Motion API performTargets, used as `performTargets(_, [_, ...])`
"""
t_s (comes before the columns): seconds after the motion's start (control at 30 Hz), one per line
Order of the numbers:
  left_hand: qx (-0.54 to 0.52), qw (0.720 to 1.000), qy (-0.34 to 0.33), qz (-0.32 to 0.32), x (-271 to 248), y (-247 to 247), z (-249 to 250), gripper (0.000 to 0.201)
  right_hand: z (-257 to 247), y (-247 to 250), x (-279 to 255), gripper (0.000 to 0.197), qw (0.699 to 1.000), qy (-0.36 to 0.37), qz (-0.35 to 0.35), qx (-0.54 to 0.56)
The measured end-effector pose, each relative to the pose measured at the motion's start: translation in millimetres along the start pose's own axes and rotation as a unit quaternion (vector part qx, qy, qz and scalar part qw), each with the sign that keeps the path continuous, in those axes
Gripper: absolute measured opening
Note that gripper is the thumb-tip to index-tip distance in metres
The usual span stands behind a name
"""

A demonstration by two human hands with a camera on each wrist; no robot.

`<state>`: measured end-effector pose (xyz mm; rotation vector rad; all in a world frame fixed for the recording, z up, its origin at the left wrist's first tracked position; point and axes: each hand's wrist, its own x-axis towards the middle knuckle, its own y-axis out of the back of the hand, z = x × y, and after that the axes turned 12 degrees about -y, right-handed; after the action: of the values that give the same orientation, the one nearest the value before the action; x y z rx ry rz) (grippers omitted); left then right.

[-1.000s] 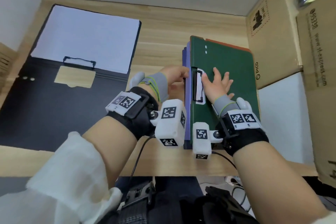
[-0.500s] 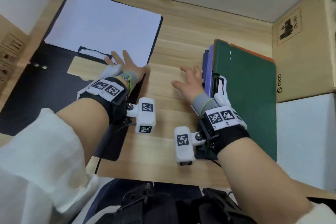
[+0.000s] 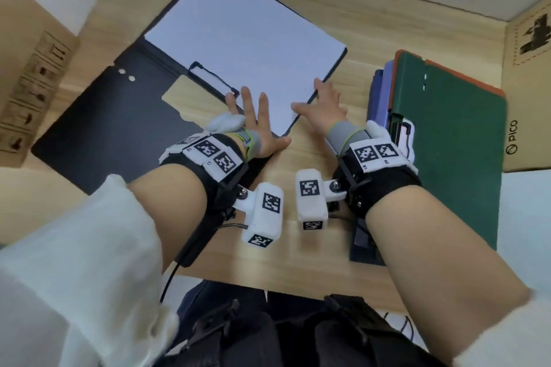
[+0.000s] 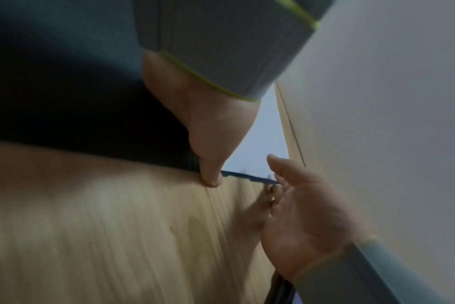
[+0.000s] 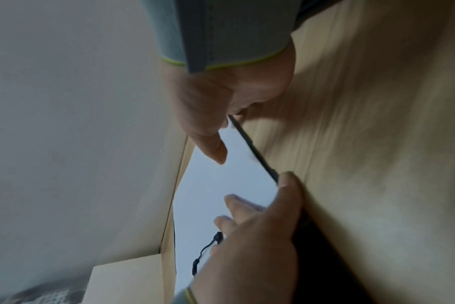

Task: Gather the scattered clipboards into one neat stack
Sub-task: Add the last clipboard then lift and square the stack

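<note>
Both hands down at the near right corner of the black clipboard (image 3: 143, 116), centre of the head view, likely to raise its edge off the worktop (image 3: 322, 235). Left hand (image 3: 256, 125) lying flat, fingers spread over the white sheet (image 3: 238, 39), thumb hooked at the board's edge; grip not closed on anything. Right hand (image 3: 323, 109) at the sheet's right edge, thumb on top, fingers seemingly beneath in the right wrist view: a pinch on the black clipboard. Green-topped stack (image 3: 447, 143) at right of frame, apparently the gathering spot. Bare wood between board and stack, a short clear path. Cardboard box (image 3: 524, 83) hard against the stack's right side, so little room to overshoot.
</note>
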<state>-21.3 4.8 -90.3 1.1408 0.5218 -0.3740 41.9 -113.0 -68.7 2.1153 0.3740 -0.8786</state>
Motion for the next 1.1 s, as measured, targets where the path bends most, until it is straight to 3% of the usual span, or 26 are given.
performTargets(0.17, [-0.029, 0.998, -0.034, 0.033, -5.2, -11.2, 0.3, 0.093, -21.2, 8.4, 26.7, 0.087, 0.997, -0.047, 0.066, -0.005])
performTargets(0.33, [-0.026, 0.999, -0.030, 0.003, -3.9, -12.6, -2.6, 0.100, -26.5, 27.9, 54.4, 0.082, 0.990, -0.061, 0.115, -0.049])
performTargets(0.57, [-0.015, 0.999, -0.030, -0.022, -8.5, -5.5, 0.6, 0.100, -22.2, 38.6, 64.0, 0.052, 0.979, -0.008, 0.191, -0.070])
performTargets(0.9, [0.000, 0.999, -0.037, -0.015, -6.0, -12.5, -2.5, 0.101, -34.4, 56.2, 83.9, 0.054, 0.965, -0.052, 0.233, -0.106])
performTargets(1.03, [-0.001, 0.999, -0.037, -0.029, -4.6, -11.9, -2.3, 0.101, -44.3, 59.9, 80.9, 0.060, 0.972, -0.085, 0.208, -0.066])
performTargets(1.1, [-0.004, 0.999, -0.032, -0.018, -4.3, -12.3, -0.6, 0.101, -55.5, 63.8, 71.5, 0.058, 0.978, -0.051, 0.202, 0.015])
